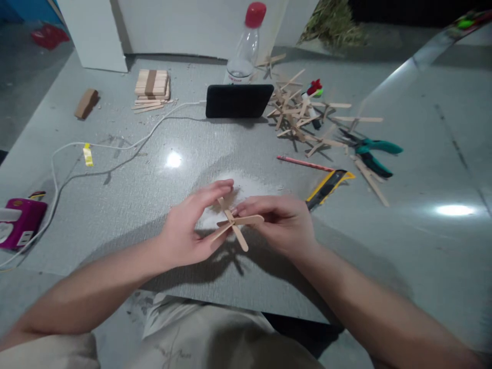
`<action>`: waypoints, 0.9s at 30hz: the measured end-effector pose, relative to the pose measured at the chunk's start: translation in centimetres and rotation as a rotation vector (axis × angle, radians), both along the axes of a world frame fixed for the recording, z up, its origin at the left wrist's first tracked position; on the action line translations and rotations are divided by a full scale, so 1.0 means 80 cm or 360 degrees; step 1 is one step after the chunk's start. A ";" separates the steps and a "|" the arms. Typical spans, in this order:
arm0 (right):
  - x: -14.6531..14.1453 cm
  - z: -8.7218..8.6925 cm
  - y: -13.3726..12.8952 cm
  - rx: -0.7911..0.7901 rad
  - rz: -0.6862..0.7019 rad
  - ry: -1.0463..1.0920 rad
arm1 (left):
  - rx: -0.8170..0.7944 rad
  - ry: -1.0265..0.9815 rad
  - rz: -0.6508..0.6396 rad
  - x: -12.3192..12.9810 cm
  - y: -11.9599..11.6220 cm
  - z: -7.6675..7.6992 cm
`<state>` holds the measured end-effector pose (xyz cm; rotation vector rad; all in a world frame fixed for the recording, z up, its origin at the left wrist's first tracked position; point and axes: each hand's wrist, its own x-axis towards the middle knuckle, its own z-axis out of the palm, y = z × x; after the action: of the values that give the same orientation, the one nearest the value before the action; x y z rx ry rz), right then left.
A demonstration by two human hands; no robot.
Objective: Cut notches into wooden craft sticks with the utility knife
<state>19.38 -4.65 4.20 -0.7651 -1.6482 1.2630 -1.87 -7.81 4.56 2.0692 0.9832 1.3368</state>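
Note:
Between my two hands, above the grey table, is a small structure of crossed popsicle sticks (240,237), joined near their middles. My left hand (194,220) curves around its left side, with the fingertips at the upper stick end and the thumb against a lower stick. On the other side my right hand (282,220) pinches it near the joint, its fingers closed behind the sticks. Exactly what the right fingertips touch is partly hidden. A white powdery patch lies on the table just behind the hands.
Farther back on the right lies a pile of crossed-stick pieces (292,110). Pliers (378,151), a yellow utility knife (328,187) and a pencil (303,163) lie right. A phone (239,101), bottle (244,54) and stick bundle (152,84) stand behind; a white cable (154,132) crosses left.

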 end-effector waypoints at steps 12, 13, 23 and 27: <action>0.004 0.003 0.003 0.0540 0.0055 -0.0364 | 0.0350 0.0261 -0.0012 -0.005 0.006 0.003; 0.003 0.003 0.003 0.0567 0.0043 -0.0391 | 0.0374 0.0276 -0.0007 -0.005 0.006 0.002; 0.001 0.005 0.004 0.0494 -0.0070 -0.0485 | 0.0627 0.0378 0.0096 -0.007 0.006 -0.006; 0.007 0.019 0.006 0.0409 -0.0063 -0.0463 | 0.0720 0.0458 0.0073 -0.012 0.006 0.000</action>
<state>19.95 -4.18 5.68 -0.8451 -1.9728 0.9193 -2.81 -7.30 4.58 2.6516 0.9071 1.4109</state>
